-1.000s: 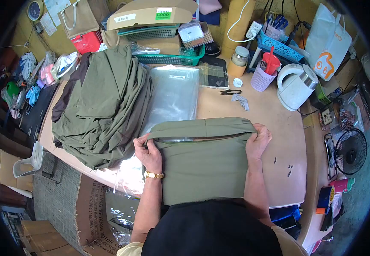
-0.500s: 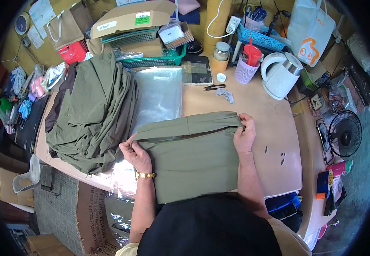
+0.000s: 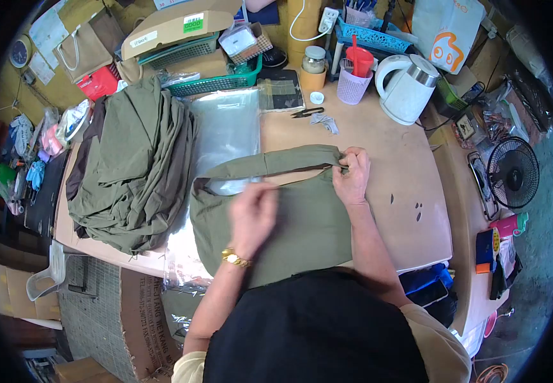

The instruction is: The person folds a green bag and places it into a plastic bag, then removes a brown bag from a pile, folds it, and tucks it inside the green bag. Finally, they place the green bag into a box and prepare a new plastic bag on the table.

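Observation:
An olive-green garment (image 3: 289, 230) lies on the table in front of me, its band-like upper edge (image 3: 276, 161) held apart from the rest so that a long gap shows. My right hand (image 3: 353, 179) pinches the garment's right corner, where the band meets the body. Over the left half of the cloth is my left hand (image 3: 254, 214), smeared by motion, with a gold watch at the wrist. Whether its fingers touch or hold the cloth cannot be made out. Left of the garment, a heap of similar olive-green cloth (image 3: 133, 166) is piled up.
Clear plastic bags (image 3: 228, 127) lie between the heap and the garment. Thread snips (image 3: 307, 113), a cloth scrap (image 3: 325, 122), a lilac cup (image 3: 353, 89) and a white kettle (image 3: 407, 89) stand or lie toward the back. A small fan (image 3: 514, 172) is at right.
My left hand has let go of the garment's left corner and moved right over the cloth. The left end of the band has sagged open. My right hand still grips its corner.

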{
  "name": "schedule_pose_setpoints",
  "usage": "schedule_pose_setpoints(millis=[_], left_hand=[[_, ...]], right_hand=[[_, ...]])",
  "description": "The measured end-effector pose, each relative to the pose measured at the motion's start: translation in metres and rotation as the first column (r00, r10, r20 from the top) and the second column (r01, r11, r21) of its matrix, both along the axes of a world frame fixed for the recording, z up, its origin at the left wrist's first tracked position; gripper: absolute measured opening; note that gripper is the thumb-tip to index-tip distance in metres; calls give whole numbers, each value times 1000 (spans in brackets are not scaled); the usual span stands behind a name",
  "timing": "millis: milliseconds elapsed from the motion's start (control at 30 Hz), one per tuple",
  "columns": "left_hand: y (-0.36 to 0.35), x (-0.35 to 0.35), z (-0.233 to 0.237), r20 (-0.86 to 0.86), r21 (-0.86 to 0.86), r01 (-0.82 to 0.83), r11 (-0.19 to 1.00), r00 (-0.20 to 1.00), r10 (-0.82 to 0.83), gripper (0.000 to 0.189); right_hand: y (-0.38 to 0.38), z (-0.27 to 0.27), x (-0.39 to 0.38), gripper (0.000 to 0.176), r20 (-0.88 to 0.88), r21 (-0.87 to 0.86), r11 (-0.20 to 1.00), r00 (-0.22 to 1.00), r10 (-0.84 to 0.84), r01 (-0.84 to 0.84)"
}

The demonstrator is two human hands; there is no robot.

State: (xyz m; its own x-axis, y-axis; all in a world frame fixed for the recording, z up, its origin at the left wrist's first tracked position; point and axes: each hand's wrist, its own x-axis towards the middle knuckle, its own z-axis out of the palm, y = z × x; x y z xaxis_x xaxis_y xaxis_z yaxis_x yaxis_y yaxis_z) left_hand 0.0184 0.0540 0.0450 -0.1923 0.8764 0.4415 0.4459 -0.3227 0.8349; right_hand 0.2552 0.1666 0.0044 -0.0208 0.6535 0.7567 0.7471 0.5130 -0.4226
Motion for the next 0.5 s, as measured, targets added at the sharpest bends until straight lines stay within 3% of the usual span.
schedule_pose_setpoints(millis=[33, 67, 100, 133, 167, 233, 300, 333, 367, 400, 433, 467, 500], left_hand=[[-1, 20, 21, 87, -300, 240, 923, 971, -225, 20], [13, 34, 1, 393, -368, 498, 785, 848, -354, 34], [22, 50, -1, 714, -322, 654, 684, 643, -279, 42], [35, 62, -3, 861, -302, 711, 635, 490, -140, 37], [46, 69, -4, 857, -296, 713, 636, 492, -153, 37], [62, 81, -2, 962, -264, 613, 745, 216, 164, 27], [61, 84, -5, 966, -230, 564, 793, 232, 115, 25], [58, 84, -6, 953, -237, 527, 816, 290, 89, 26], [54, 84, -8, 935, -243, 490, 837, 349, 67, 26], [44, 85, 5, 930, -223, 484, 846, 366, 36, 30], [38, 87, 9, 930, -221, 495, 840, 367, 28, 30], [31, 89, 11, 924, -217, 505, 835, 383, 8, 31], [24, 91, 15, 917, -214, 515, 830, 399, -11, 33]], right_hand=[[-4, 4, -2, 27, -1, 0, 1000, 1000, 7, -7], [-7, 9, -3, 28, 1, 25, 1000, 1000, 19, -19], [-8, 16, -6, 30, 3, 57, 998, 1000, 31, -31], [-12, 20, -7, 30, -1, 68, 997, 999, 34, -34], [-17, 24, -6, 30, 0, 61, 995, 997, 83, -83], [-26, 38, 0, 30, 3, 64, 991, 993, 116, -116], [-37, 63, 9, 30, 54, -109, 945, 948, 314, -307], [-42, 74, 15, 18, -100, -251, 885, 920, 378, -391], [-38, 73, 21, 18, -99, -244, 893, 925, 366, -379], [-33, 69, 27, 17, -420, -281, 812, 826, 375, -511], [-30, 73, 30, 22, -697, -260, 721, 641, 320, -642], [-28, 81, 34, 34, -629, -371, 710, 725, 282, -599], [-24, 78, 38, 34, -630, -371, 716, 726, 274, -592]])
